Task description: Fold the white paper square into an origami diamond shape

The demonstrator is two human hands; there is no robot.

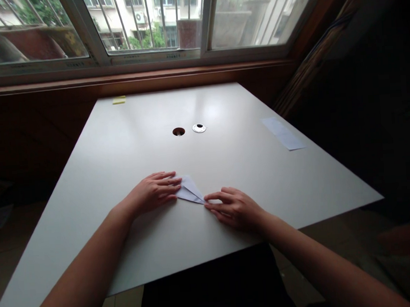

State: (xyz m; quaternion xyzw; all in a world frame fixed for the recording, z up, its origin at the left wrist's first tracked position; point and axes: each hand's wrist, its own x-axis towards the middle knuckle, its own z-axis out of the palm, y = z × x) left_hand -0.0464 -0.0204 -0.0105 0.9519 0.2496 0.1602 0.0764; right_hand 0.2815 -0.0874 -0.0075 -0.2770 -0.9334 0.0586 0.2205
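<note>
A small folded piece of white paper point(190, 190) lies on the white table point(128, 144), near its front edge. My left hand point(154, 192) lies flat with its fingers stretched out, pressing down on the paper's left part. My right hand point(233, 208) rests on the table to the right, its fingertips drawn together on the paper's pointed right corner.
A strip of white paper point(283, 133) lies at the table's right edge. A yellow sticky pad point(119, 100) sits at the far left corner. A round cable hole point(178, 131) and its loose cap point(199, 128) are mid-table. A window runs behind the table.
</note>
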